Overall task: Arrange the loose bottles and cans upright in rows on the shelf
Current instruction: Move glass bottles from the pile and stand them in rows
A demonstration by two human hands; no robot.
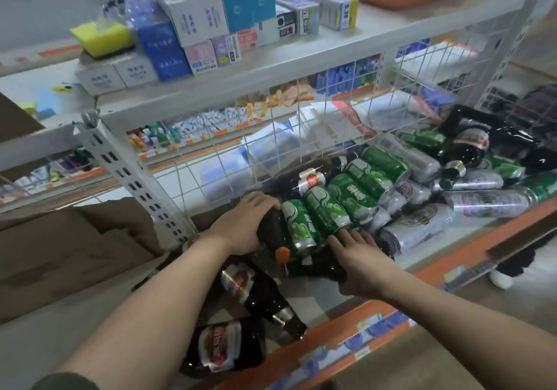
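Lying loose on the white metal shelf (428, 251) — cylindrical cans and bottles, all on their sides.
Glossy green cans (325, 208) and silver cans (482, 202) heaped; left hand (241, 223) grips a dark glass bottle (271, 233) — right hand (358, 257) flat, fingers straight, at the can ends.

The left grip (241, 223) curls over a dark bottle (269, 233) lying on the shelf (428, 252). At its 3 o'clock the right grip (358, 257), fingers straight, touches the ends of tipped green cans (325, 211). Silver cans (485, 202) lie further toward 3 o'clock. Labelled bottles (241, 281) lie at 6 o'clock.
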